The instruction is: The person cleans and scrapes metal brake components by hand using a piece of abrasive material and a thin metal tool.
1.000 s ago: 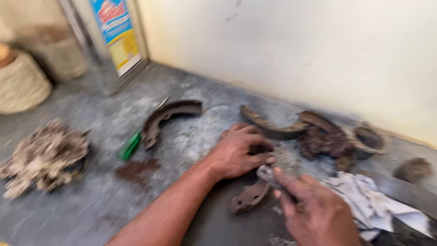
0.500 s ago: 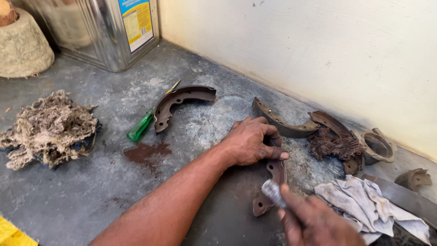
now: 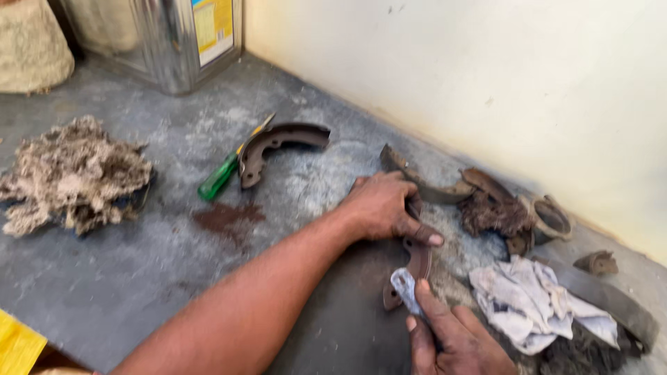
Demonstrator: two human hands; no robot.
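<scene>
Both arms are bare, with no sleeves, gloves, rings or watch. The left hand (image 3: 381,208) and right hand (image 3: 451,340) show grime on fingers and nails.

Right hand (image 3: 455,340) cut off by bottom edge, brake shoe (image 3: 415,267) partly hidden under left hand (image 3: 382,208), metal tin (image 3: 174,42) cropped at top, yellow object (image 3: 15,344) cut at corner

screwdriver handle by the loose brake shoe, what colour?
Green, translucent-looking; the screwdriver lies beside the brake shoe. Head view, the only one.
</scene>
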